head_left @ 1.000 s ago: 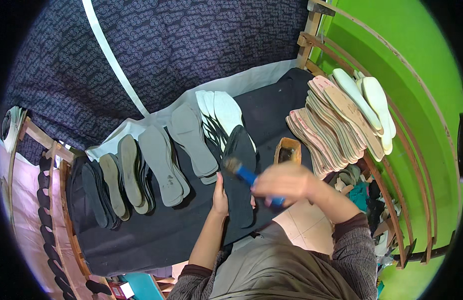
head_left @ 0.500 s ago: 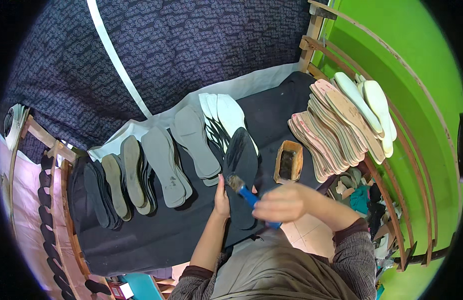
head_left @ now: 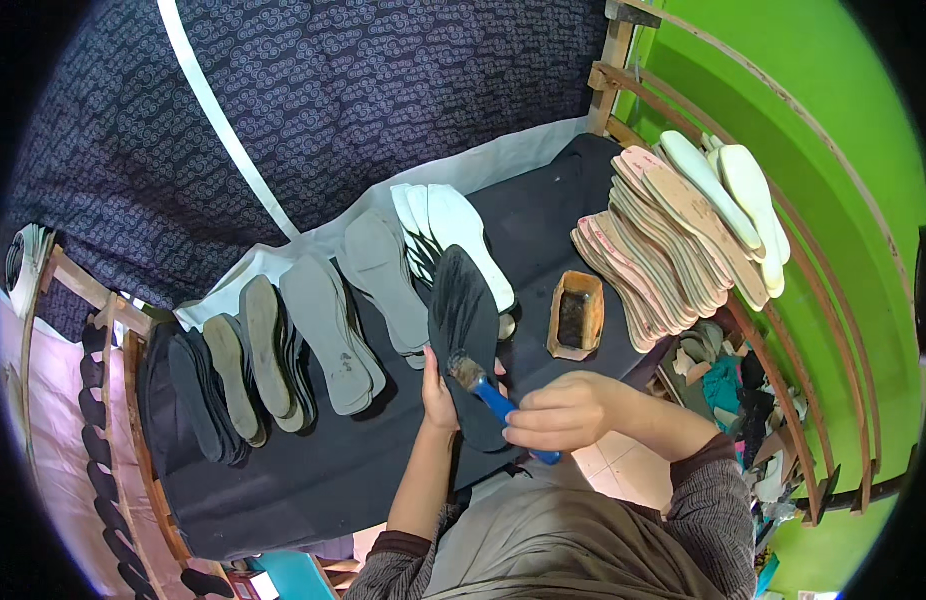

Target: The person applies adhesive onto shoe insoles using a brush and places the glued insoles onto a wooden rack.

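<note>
Brush [head_left: 495,402], gripped by closed right hand [head_left: 563,412], had been drawn lower along black insole [head_left: 460,305] within a second; insole was clasped in curled left hand [head_left: 440,402]; stroke was judged advanced.

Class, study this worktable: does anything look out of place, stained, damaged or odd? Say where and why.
Dark smudges mark the near end of a large grey insole, left of centre; its surface is otherwise plain. Beyond the right edge of the table, scraps lie jumbled, unlike the lined-up insoles.
</note>
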### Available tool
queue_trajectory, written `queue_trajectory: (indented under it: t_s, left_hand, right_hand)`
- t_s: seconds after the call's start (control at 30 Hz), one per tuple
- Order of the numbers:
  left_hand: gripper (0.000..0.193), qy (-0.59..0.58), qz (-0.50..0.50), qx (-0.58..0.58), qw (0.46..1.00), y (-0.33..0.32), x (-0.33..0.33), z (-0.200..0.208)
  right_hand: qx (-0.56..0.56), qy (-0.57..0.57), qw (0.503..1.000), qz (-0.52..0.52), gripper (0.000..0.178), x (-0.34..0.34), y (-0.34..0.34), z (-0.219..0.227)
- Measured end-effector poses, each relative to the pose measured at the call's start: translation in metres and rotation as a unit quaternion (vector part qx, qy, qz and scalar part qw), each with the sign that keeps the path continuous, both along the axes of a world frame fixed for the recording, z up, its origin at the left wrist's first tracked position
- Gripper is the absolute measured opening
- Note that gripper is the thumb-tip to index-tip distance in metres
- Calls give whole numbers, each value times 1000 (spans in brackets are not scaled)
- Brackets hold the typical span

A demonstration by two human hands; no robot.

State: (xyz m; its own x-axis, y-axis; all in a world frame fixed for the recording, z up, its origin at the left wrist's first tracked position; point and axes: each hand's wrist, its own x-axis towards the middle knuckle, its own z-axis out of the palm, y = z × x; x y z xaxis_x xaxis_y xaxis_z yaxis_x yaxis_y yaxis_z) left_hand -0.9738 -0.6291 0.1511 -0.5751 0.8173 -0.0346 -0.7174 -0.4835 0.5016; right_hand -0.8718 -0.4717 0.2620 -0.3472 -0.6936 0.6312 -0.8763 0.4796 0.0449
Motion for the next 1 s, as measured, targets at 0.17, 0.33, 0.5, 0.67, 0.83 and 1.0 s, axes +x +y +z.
queue_trajectory:
  t_s: [0.17, 0.33, 0.5, 0.67, 0.83, 1.0]
  left_hand:
    - [86, 18, -16, 45, 999, -3, 0, -2]
    - [84, 14, 29, 5, 999, -2, -1, -1]
    - [83, 35, 51, 10, 998, -1, 0, 1]
    - [84, -117, 135, -18, 984, 2, 6, 17]
    - [83, 51, 80, -1, 996, 1, -2, -4]
    - [82, -93, 44, 208, 973, 5, 6, 17]
  right_hand:
    - [-131, -4, 982, -134, 25, -9, 27, 7]
    - [-132, -101, 986, -18, 20, 0, 7, -3]
    - [-115, -68, 990, -52, 24, 5, 3, -9]
    - [-157, -19, 983, -94, 22, 0, 21, -4]
    - [-77, -121, 989, 23, 21, 7, -6, -3]
    - [-130, -30, 990, -50, 21, -8, 6, -3]
